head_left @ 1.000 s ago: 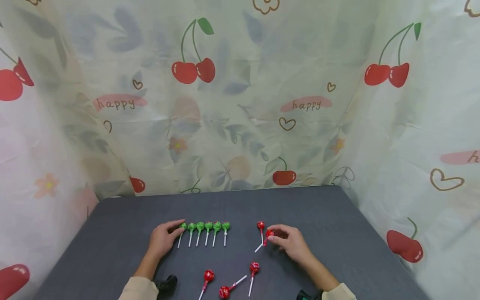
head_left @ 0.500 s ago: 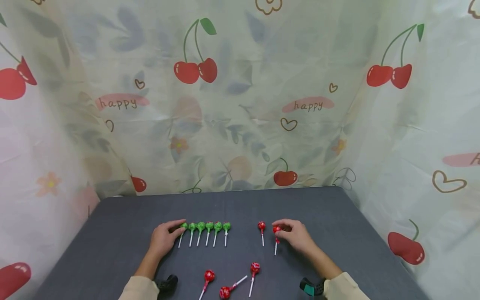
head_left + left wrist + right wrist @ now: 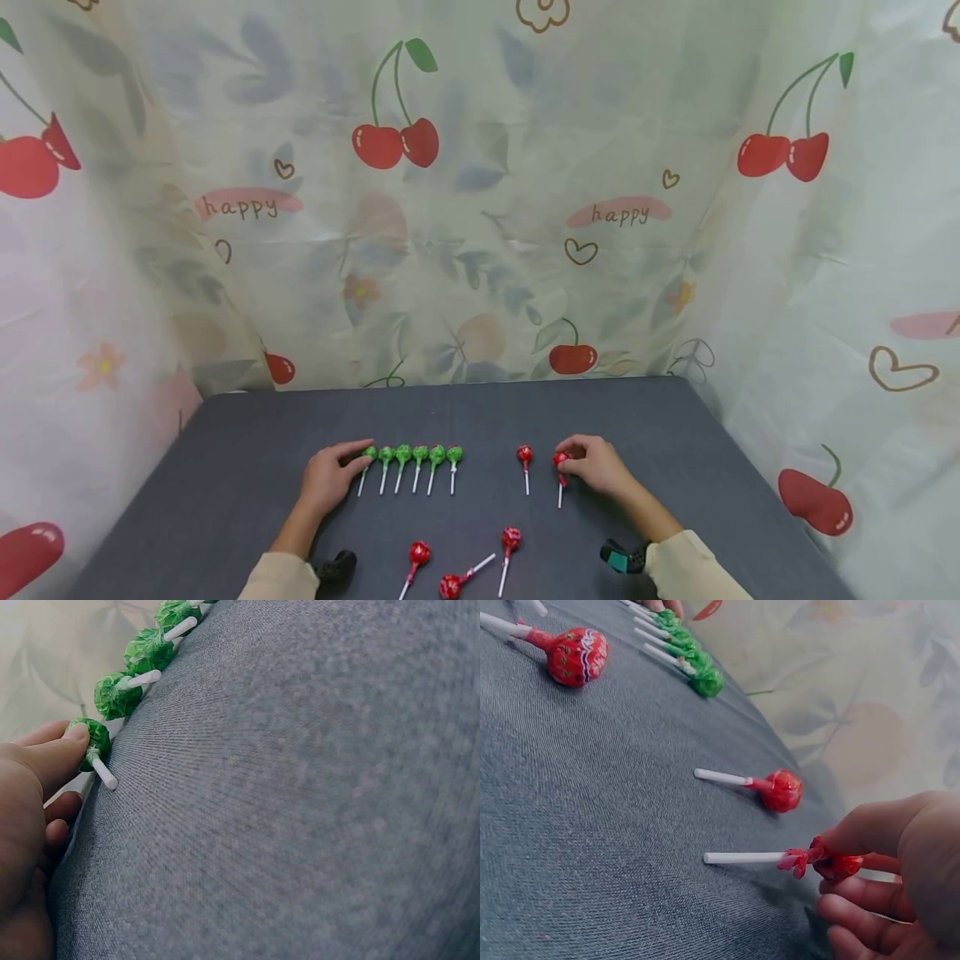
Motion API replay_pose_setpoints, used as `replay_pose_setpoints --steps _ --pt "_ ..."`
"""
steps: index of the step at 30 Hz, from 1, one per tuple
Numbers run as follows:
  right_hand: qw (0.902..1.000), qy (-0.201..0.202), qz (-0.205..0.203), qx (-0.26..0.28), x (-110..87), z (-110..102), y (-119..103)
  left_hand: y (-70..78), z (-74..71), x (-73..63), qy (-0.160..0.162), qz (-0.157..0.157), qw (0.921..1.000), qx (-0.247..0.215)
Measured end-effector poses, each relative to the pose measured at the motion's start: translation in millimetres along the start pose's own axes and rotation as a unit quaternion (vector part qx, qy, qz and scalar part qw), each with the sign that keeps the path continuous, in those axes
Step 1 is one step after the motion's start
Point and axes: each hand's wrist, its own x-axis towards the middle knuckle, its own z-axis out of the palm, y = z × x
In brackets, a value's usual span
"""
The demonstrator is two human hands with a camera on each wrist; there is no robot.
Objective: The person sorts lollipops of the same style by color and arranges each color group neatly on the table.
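In the head view my left hand (image 3: 327,477) pinches the head of the leftmost green lollipop (image 3: 94,742), thumb on its wrapper in the left wrist view. Several more green lollipops (image 3: 420,452) stretch rightward from it in a row, sticks toward me. Over on the right, my right hand (image 3: 597,467) holds a red lollipop (image 3: 840,866) by its wrapped head, between thumb and fingers. Its white stick points toward me. Just left of it lies another red lollipop (image 3: 781,790), apart from the held one and roughly parallel to it.
Closer to me on the dark grey cloth (image 3: 262,442) lie three red lollipops: one on the left (image 3: 419,552), one with its stick pointing up and right (image 3: 450,586), and one on the right (image 3: 511,539). A cherry-patterned curtain (image 3: 480,208) hangs behind and at both sides.
My right hand has moved rightward with the red lollipop, away from the other red one, which it overlapped earlier. Its stick has swung to point toward me. The left hand stays put.
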Motion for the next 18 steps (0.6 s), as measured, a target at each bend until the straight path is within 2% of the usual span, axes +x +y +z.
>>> replay_pose_setpoints --steps 8,18 --pt "0.9999 0.002 0.005 -0.011 5.3 5 5 1.9 -0.1 0.0 0.002 0.003 1.0 -0.008" --pt "0.9994 0.017 -0.022 -0.021 14.4 15 7 2.5 0.0 -0.9 0.004 0.005 1.0 -0.003"
